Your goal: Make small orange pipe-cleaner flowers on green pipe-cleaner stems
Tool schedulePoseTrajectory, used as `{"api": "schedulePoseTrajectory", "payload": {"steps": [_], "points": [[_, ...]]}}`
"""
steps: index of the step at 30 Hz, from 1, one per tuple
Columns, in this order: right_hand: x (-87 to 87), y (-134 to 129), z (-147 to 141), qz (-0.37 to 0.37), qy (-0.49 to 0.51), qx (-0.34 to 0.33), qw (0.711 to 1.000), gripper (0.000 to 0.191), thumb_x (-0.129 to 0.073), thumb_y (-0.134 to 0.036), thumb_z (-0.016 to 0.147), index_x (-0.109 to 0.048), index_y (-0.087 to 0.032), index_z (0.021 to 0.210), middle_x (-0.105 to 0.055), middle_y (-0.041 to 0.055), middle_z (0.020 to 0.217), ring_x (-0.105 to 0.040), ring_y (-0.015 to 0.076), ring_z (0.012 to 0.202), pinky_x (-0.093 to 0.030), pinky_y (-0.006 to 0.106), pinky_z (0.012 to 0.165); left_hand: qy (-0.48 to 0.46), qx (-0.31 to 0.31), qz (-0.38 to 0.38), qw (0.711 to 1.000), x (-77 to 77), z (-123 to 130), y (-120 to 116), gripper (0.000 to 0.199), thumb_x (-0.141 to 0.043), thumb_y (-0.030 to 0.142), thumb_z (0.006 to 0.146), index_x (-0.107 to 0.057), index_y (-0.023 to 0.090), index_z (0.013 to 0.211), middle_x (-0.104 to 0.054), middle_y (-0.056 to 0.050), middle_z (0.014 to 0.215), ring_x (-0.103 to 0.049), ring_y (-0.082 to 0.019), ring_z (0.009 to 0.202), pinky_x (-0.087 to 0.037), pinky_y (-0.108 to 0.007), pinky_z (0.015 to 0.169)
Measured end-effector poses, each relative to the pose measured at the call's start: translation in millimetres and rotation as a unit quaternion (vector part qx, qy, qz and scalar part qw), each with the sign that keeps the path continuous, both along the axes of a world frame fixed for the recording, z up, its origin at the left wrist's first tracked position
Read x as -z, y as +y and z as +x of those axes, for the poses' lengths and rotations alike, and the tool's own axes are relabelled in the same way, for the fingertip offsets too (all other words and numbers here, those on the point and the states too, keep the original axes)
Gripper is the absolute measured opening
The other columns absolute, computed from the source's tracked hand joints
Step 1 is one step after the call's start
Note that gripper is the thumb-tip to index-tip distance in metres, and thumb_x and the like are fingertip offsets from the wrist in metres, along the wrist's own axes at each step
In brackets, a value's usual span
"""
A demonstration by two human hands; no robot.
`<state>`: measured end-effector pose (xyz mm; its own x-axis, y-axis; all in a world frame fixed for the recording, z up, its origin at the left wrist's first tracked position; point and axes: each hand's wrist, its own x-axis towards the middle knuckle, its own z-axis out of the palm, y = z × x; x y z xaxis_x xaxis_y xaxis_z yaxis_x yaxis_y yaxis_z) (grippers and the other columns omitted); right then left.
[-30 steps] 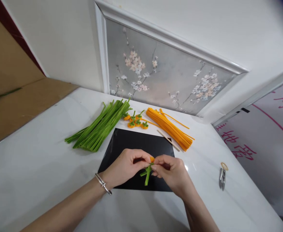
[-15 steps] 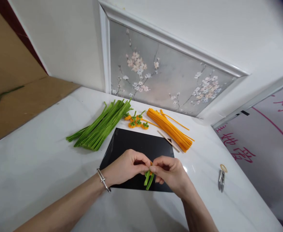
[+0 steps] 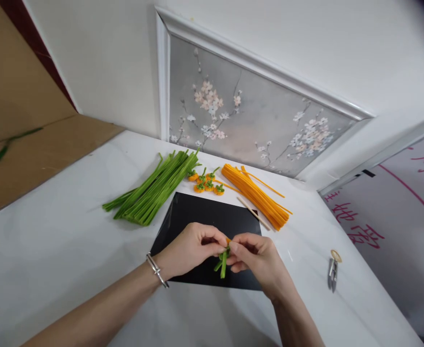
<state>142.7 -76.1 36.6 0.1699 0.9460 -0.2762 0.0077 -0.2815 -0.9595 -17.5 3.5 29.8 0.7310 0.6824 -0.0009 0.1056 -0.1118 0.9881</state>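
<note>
Between my two hands is a small orange-and-green pipe cleaner piece (image 3: 223,265), its green ends hanging down over a black mat (image 3: 204,209). My left hand (image 3: 197,246) pinches it from the left between thumb and forefinger. From the right, my right hand (image 3: 257,258) grips it with thumb and fingers bent close together. Fingertips cover most of the orange part. Just past the mat lie several finished orange pieces with green tops (image 3: 209,185), shaped like little persimmons.
A bundle of green pipe cleaners (image 3: 154,190) lies at the back left, an orange bundle (image 3: 257,195) at the back right. A thin wooden stick (image 3: 254,213) rests by the mat's corner. Small snips (image 3: 333,272) lie at the right. A framed panel (image 3: 262,106) stands behind.
The green ends between my fingers have turned and now hang closer together. My right fingers have shifted slightly on the piece. The whole view has moved a little.
</note>
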Motion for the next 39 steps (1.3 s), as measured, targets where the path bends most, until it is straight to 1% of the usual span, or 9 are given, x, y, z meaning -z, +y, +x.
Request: {"api": "schedulePoseTrajectory", "payload": {"steps": [7, 13, 16, 19, 25, 27, 29, 34, 39], "points": [[6.1, 0.9, 2.1, 0.008, -0.052, -0.010, 0.999, 0.038, -0.073, -0.050, 0.070, -0.067, -0.013, 0.074, -0.066, 0.0033, 0.059, -0.066, 0.0143, 0.056, -0.055, 0.022, 0.054, 0.007, 0.005, 0.086, 0.996, 3.0, 0.1, -0.5, 0.015, -0.059, 0.010, 0.078, -0.072, 0.017, 0.074, -0.072, -0.002, 0.084, -0.064, -0.014, 0.078, -0.047, -0.023, 0.072], [7.8, -4.3, 0.2, 0.042, -0.176, -0.038, 0.983, 0.014, -0.062, -0.029, 0.080, -0.062, -0.017, 0.073, -0.065, 0.0019, 0.063, -0.065, 0.0159, 0.059, -0.052, 0.024, 0.054, 0.051, 0.000, 0.082, 0.995, 4.7, 1.5, -4.2, 0.014, -0.060, 0.013, 0.076, -0.073, 0.017, 0.080, -0.071, -0.001, 0.078, -0.062, -0.015, 0.072, -0.045, -0.023, 0.065], [3.3, -8.7, -2.7, 0.124, -0.301, -0.063, 0.943, 0.009, -0.054, -0.019, 0.082, -0.061, -0.019, 0.078, -0.065, 0.0018, 0.069, -0.061, 0.0147, 0.060, -0.049, 0.024, 0.055, 0.050, 0.008, 0.039, 0.998, 6.4, 2.0, -3.1, 0.013, -0.061, 0.015, 0.076, -0.073, 0.016, 0.081, -0.070, -0.001, 0.074, -0.060, -0.015, 0.070, -0.044, -0.023, 0.065], [-3.0, -11.8, -2.8, 0.216, -0.383, -0.111, 0.891, 0.019, -0.045, -0.011, 0.087, -0.062, -0.021, 0.087, -0.065, 0.0028, 0.079, -0.059, 0.0156, 0.070, -0.048, 0.026, 0.064, 0.016, 0.039, -0.055, 0.998, 6.7, 1.8, 0.7, 0.007, -0.064, 0.016, 0.075, -0.071, 0.013, 0.077, -0.066, 0.000, 0.067, -0.056, -0.012, 0.064, -0.044, -0.023, 0.063], [-5.8, -6.8, 5.4, 0.381, -0.432, -0.194, 0.794, 0.032, -0.036, -0.006, 0.093, -0.064, -0.021, 0.095, -0.068, 0.0059, 0.091, -0.058, 0.0178, 0.085, -0.050, 0.032, 0.077, -0.020, 0.049, -0.208, 0.977, -1.1, -0.1, 5.5, 0.010, -0.073, 0.017, 0.066, -0.065, 0.012, 0.071, -0.063, 0.002, 0.062, -0.054, -0.008, 0.056, -0.045, -0.022, 0.060], [-2.6, -4.4, 8.2, 0.410, -0.434, -0.189, 0.780, 0.030, -0.039, -0.007, 0.094, -0.065, -0.021, 0.098, -0.069, 0.0064, 0.094, -0.059, 0.0182, 0.088, -0.051, 0.033, 0.080, -0.027, 0.034, -0.228, 0.973, -3.6, -0.6, 4.7, 0.012, -0.073, 0.016, 0.065, -0.063, 0.012, 0.071, -0.064, 0.003, 0.063, -0.056, -0.008, 0.058, -0.046, -0.022, 0.060], [0.5, -3.3, 10.9, 0.407, -0.416, -0.157, 0.798, 0.027, -0.041, -0.009, 0.093, -0.064, -0.022, 0.101, -0.069, 0.0061, 0.094, -0.061, 0.0181, 0.089, -0.052, 0.032, 0.080, -0.037, 0.023, -0.243, 0.969, -5.9, -0.9, 3.4, 0.014, -0.074, 0.017, 0.066, -0.062, 0.013, 0.072, -0.066, 0.002, 0.067, -0.058, -0.009, 0.061, -0.048, -0.023, 0.062], [-1.1, -5.1, 14.3, 0.305, -0.356, -0.056, 0.882, 0.016, -0.049, -0.018, 0.091, -0.063, -0.021, 0.097, -0.067, 0.0056, 0.091, -0.064, 0.0167, 0.081, -0.054, 0.027, 0.070, -0.052, 0.004, -0.244, 0.968, -10.2, -1.8, 1.1, 0.016, -0.073, 0.018, 0.068, -0.060, 0.013, 0.076, -0.068, -0.001, 0.072, -0.060, -0.010, 0.065, -0.048, -0.024, 0.064], [-5.2, -6.1, 6.8, 0.279, -0.340, -0.079, 0.895, 0.013, -0.051, -0.017, 0.088, -0.064, -0.021, 0.090, -0.064, 0.0062, 0.090, -0.062, 0.0160, 0.078, -0.053, 0.025, 0.064, -0.052, 0.001, -0.210, 0.976, -4.8, 0.7, 0.5, 0.014, -0.072, 0.018, 0.069, -0.060, 0.014, 0.077, -0.067, -0.001, 0.072, -0.062, -0.012, 0.065, -0.048, -0.027, 0.065]]}}
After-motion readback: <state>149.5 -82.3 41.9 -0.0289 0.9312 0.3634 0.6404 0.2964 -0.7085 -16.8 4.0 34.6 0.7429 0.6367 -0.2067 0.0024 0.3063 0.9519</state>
